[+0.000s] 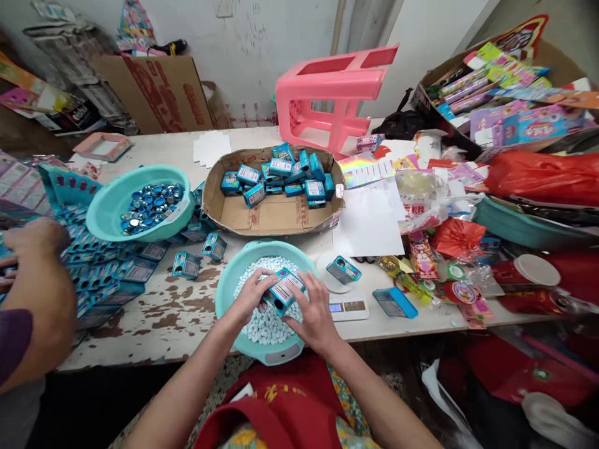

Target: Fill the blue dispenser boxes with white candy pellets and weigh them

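Over a turquoise basin (269, 355) of small pale blue pellets, both my hands hold one small blue box (283, 291). My left hand (255, 293) grips its left end, fingers wrapped round it. On the right side, my right hand (316, 312) has its fingers on the box's top edge and its thumb near the lower edge. A dark round hole shows on the box's side facing me. Another blue box (344, 269) lies on a white scale (349, 310) just right of the basin. Two more blue boxes (186, 265) (214, 246) stand left of the basin.
Behind the basin is a cardboard tray (262, 218) of blue boxes. A second turquoise basin (100, 215) holds blue and silver discs. At the left, a person's arm (44, 299) reaches over stacked boxes. A pink stool (327, 87), white paper (367, 231) and packaging lie behind and right.
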`<state>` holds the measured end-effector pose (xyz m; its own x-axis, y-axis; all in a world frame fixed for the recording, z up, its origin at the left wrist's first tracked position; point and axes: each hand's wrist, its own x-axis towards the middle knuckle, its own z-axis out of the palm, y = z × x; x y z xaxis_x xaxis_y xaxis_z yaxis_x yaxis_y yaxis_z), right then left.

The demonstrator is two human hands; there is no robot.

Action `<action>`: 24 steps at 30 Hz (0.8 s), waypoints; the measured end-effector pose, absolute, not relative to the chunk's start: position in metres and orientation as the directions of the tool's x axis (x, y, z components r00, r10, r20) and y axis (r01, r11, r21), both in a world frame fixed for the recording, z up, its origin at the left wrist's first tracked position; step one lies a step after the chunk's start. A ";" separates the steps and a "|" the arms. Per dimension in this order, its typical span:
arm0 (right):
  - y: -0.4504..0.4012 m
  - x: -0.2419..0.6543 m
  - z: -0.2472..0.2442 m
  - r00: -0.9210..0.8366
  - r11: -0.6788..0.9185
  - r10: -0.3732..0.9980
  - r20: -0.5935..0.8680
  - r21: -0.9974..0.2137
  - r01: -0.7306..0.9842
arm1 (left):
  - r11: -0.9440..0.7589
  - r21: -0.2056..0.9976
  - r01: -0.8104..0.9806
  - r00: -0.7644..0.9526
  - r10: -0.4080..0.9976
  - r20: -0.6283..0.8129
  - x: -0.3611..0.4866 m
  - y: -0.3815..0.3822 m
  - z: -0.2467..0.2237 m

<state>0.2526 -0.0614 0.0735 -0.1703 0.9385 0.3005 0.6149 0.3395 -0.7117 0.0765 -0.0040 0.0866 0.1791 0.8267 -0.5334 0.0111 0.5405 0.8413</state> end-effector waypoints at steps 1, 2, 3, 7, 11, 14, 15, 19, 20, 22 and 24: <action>-0.062 0.248 0.072 -0.197 0.324 0.946 0.257 -0.757 0.568 | 0.532 0.846 0.036 0.248 0.815 -0.523 0.075 -0.008 0.086; -0.063 0.245 0.071 -0.190 0.271 0.961 0.202 -0.824 0.497 | 0.518 0.853 0.060 0.301 0.805 -0.510 0.073 -0.010 0.084; -0.066 0.245 0.071 -0.150 0.180 0.980 0.130 -0.899 0.399 | 0.488 0.867 0.101 0.310 0.812 -0.494 0.070 -0.010 0.080; -0.086 0.277 0.082 0.125 -0.240 0.956 -0.267 -0.951 -0.196 | 0.236 0.720 0.653 0.019 0.945 -0.326 0.049 -0.006 0.043; -0.113 0.335 0.112 0.251 -0.176 0.872 -0.420 -0.748 -0.640 | 0.082 0.237 0.968 0.009 0.933 -0.359 0.045 -0.018 0.002; -0.127 0.361 0.128 0.277 -0.089 0.851 -0.446 -0.643 -0.760 | 0.061 0.173 0.983 0.024 0.890 -0.455 0.063 -0.040 -0.010; -0.130 0.365 0.130 0.276 -0.072 0.850 -0.449 -0.617 -0.783 | 0.068 0.185 0.980 0.030 0.875 -0.483 0.071 -0.046 -0.010; -0.135 0.367 0.119 0.234 -0.068 0.850 -0.472 -0.538 -0.840 | 0.087 0.265 0.960 0.064 0.858 -0.510 0.102 -0.062 -0.008; -0.134 0.366 0.115 0.220 -0.077 0.848 -0.483 -0.522 -0.849 | 0.085 0.294 0.952 0.076 0.865 -0.496 0.109 -0.063 -0.009; -0.132 0.366 0.108 0.185 -0.100 0.843 -0.506 -0.484 -0.869 | 0.092 0.380 0.920 0.102 0.882 -0.460 0.120 -0.060 -0.012; -0.128 0.367 0.105 0.148 -0.113 0.847 -0.511 -0.445 -0.888 | 0.171 0.522 0.836 0.099 0.888 -0.449 0.124 -0.054 -0.015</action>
<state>0.3666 -0.1281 0.1050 0.1481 0.8467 -0.5110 -0.8883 -0.1132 -0.4451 0.1243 -0.0535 -0.0152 0.0986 0.8882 -0.4487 0.8360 0.1707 0.5216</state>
